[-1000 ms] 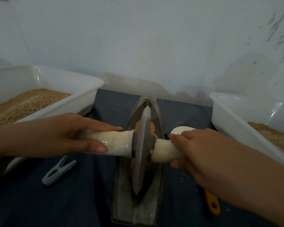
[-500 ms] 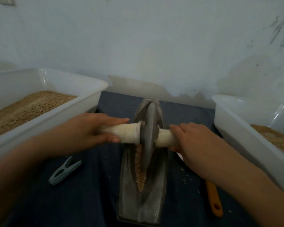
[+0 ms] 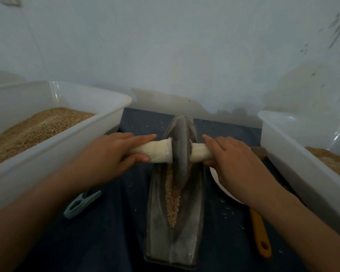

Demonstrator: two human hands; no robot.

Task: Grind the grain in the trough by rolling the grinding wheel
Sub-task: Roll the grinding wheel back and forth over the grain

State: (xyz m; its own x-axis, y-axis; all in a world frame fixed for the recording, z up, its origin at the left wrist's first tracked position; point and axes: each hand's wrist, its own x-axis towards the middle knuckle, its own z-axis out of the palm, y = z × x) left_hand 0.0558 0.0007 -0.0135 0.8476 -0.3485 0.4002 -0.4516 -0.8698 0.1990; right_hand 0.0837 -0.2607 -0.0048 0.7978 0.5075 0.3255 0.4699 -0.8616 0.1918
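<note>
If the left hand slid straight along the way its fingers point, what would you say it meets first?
The left hand points along the white handle toward the grinding wheel, so the wheel's flat face would likely come first; the index fingertip lies just short of it, though depth is uncertain.

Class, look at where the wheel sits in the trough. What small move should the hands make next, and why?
Probably roll the wheel back toward the person. It sits near the far end of the trough, and the grain lies in the groove on the near side. Both the left hand and the right hand grip the handle.
</note>
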